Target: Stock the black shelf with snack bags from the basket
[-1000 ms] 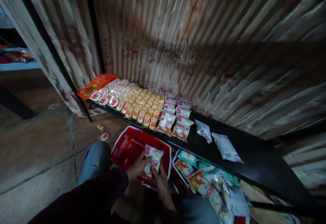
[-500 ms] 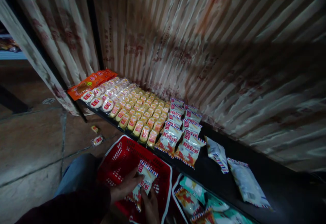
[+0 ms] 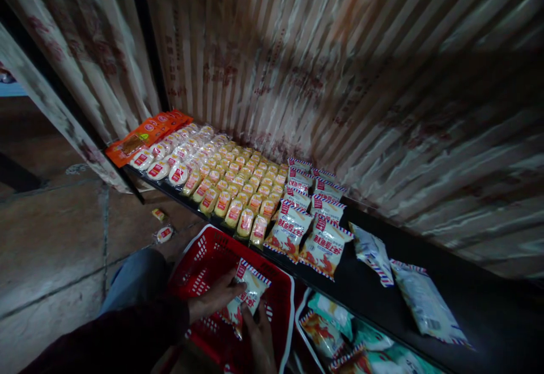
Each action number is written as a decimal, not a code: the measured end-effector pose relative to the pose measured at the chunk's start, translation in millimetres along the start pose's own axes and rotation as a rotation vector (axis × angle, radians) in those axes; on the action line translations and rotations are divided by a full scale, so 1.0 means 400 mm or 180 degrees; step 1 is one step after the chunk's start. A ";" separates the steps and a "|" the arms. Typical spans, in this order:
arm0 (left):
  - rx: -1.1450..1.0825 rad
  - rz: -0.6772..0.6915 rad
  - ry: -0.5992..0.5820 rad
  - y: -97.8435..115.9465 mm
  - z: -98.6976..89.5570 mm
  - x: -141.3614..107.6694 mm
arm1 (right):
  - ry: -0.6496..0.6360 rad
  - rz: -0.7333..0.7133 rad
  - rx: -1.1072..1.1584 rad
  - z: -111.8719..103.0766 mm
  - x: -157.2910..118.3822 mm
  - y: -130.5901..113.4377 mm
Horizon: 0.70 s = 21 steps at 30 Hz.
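Observation:
Between my two hands is a snack bag with a striped edge, held over a red basket. My left hand grips the bag from its left side, fingers lying across it. From below, my right hand pinches its lower right part with thumb and fingers. On the black shelf beyond, matching snack bags stand in two rows. Two more bags, a smaller one and a larger one, lie back side up to their right.
Rows of small wrapped cakes and orange packets fill the shelf's left part. A second basket holds teal and orange bags. Two small packets lie on the tiled floor. A striped curtain hangs behind.
The view has shifted slightly, so the shelf goods sit a little differently in the picture. Both hands keep hold of the same snack bag over the basket.

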State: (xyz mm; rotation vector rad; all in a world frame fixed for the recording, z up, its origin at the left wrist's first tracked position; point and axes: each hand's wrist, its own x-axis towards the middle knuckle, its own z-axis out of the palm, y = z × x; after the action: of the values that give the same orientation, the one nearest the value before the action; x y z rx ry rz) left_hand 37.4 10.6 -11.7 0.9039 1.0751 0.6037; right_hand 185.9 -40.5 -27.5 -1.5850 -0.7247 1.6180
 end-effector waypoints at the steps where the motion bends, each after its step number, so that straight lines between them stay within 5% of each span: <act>1: 0.0030 -0.0003 0.0004 0.002 -0.002 0.002 | 0.0026 -0.0026 0.0000 0.003 0.000 0.001; 8: 0.0386 0.0136 0.0124 0.041 -0.013 0.015 | -0.0204 -0.0244 0.0261 0.016 -0.045 -0.080; 14: -0.0030 0.0482 -0.0340 0.114 -0.015 0.003 | -0.0129 -0.0421 0.0188 -0.013 -0.033 -0.164; 21: 0.0223 0.0318 -0.0677 0.110 -0.054 -0.031 | -0.0742 -0.0147 -0.0012 -0.026 -0.022 -0.129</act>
State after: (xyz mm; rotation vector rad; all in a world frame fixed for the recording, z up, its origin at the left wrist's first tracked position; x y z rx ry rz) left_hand 13.1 30.5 27.9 1.0629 0.8678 0.5413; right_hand 202.1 -19.8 18.8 -1.3854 -0.8796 1.7861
